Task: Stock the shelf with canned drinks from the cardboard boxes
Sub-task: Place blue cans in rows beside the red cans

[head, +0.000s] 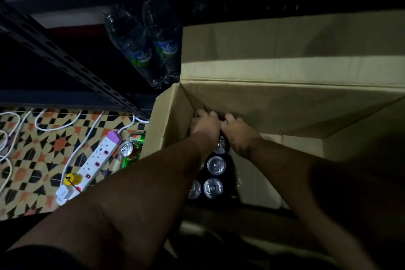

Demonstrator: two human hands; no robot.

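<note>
An open cardboard box (274, 103) stands in front of me with its flaps up. Inside it, several dark cans with silver tops (215, 165) stand in rows along the left side. Both my arms reach down into the box's far left corner. My left hand (205, 124) and my right hand (235, 130) are side by side there, fingers curled over something dark at the far end of the can row. What they grip is hidden by the hands. The dark metal shelf (72, 63) stands at the left and back.
Two plastic water bottles (151, 50) lie on the shelf beside the box. On the patterned floor to the left sit a white power strip (92, 162) with white cables and a green can (129, 151) beside the box.
</note>
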